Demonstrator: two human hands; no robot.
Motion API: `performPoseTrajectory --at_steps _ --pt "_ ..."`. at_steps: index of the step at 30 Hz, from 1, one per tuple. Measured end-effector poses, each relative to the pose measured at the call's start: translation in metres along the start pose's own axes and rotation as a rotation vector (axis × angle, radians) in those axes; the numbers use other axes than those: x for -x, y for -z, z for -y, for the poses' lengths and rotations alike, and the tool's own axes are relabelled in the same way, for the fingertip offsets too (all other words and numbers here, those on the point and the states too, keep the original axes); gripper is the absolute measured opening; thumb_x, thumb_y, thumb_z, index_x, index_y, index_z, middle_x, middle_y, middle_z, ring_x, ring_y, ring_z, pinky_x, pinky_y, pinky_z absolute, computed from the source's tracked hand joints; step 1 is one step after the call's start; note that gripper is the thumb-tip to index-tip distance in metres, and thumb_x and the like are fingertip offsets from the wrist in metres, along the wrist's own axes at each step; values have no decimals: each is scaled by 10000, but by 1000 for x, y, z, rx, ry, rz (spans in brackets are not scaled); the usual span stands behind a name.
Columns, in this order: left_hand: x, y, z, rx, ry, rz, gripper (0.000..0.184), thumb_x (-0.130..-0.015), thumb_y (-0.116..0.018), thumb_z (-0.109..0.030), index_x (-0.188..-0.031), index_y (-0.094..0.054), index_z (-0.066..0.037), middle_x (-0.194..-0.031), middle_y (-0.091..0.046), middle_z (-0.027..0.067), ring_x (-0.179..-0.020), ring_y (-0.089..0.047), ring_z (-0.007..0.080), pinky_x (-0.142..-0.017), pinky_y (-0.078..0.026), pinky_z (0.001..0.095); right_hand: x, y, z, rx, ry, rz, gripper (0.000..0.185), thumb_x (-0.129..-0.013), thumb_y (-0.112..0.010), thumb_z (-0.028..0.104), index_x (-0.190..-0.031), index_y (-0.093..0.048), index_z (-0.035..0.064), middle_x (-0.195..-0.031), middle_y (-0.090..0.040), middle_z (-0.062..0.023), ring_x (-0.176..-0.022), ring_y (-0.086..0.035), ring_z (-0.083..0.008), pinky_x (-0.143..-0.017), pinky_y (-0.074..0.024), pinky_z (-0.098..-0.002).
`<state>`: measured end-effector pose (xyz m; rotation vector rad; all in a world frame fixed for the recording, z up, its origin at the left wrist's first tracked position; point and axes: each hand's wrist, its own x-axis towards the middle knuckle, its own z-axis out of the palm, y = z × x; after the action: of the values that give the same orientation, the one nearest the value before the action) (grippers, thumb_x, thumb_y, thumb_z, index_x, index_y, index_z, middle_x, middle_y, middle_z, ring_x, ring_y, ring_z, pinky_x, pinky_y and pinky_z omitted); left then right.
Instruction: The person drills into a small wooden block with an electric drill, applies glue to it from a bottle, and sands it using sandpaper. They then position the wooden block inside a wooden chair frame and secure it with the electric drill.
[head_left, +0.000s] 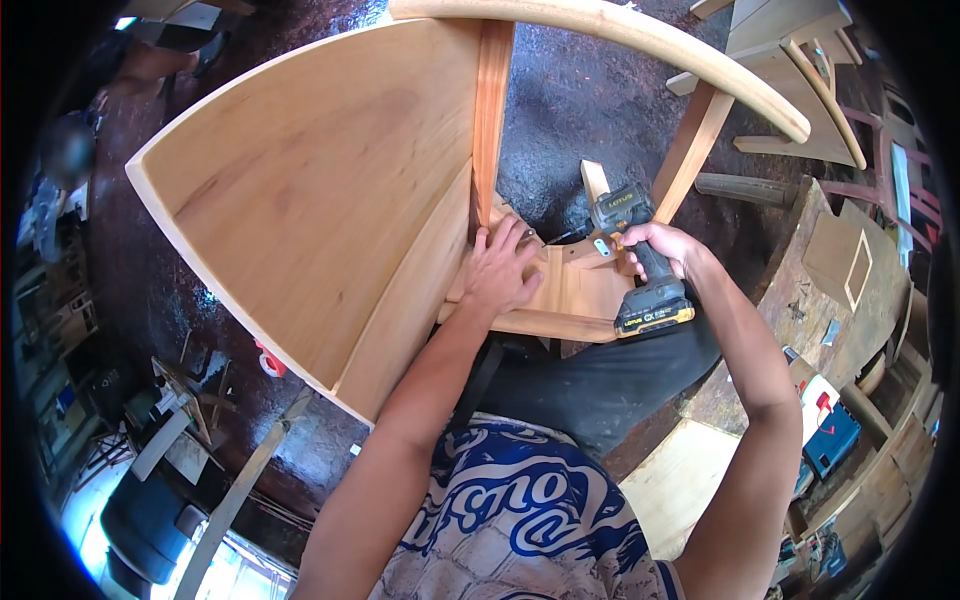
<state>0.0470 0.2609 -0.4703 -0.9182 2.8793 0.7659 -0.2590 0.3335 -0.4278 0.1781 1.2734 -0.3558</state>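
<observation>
My right hand is wrapped round the handle of a cordless drill, dark grey with a yellow-striped battery at its base. The drill's bit points left, toward the inner corner of a wooden chair tipped on its side. My left hand lies on the chair's frame near that corner, fingers spread on the wood, close to the bit's tip. Whether a screw is under the fingertips I cannot make out. A broad curved panel fills the chair's left side, and a rounded curved rail arches across the top.
A worn wooden bench stands at right with a small wooden box on it. Other wooden chair parts are at the upper right. A blue case is lower right. Another person is at the far left.
</observation>
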Motion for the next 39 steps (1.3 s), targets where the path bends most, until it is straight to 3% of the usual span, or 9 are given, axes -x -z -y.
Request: performPoseTrajectory --at_steps 7,15,21,39 --pt "-2 -4 -3 33 12 -55 402 -801 -700 -382 -1120 -669 -139 -1356 -506 105 -1371 -364 274 -1037 -329 537 -3 5 8 36 -78 34 175 -860 -677 213 -981 -650 91 -689 -597 -15 -565 -582 -141 -520 -510 -300" --pt "-8 -14 -1 21 3 -163 281 -687 -656 -163 -965 -666 -133 -1148 -581 89 -1258 -460 268 -917 -366 485 -18 13 11 -8 -204 66 134 -848 -680 179 -952 -664 96 -679 -599 -6 -564 -579 -149 -557 -520 -350" --pt "-9 -13 -3 35 11 -183 279 -648 -658 -138 -927 -641 -128 -1144 -573 91 -1254 -460 278 -901 -367 479 -17 7 13 -16 -210 24 111 -820 -652 152 -904 -644 81 -625 -580 -5 -500 -539 -146 -521 -499 -346" --pt "-8 -15 -2 24 1 -184 302 -604 -661 -131 -902 -611 -128 -1151 -557 77 -1271 -447 268 -905 -363 485 -14 3 14 -38 -242 55 108 -827 -629 135 -919 -619 80 -625 -558 0 -509 -518 -137 -525 -473 -333"
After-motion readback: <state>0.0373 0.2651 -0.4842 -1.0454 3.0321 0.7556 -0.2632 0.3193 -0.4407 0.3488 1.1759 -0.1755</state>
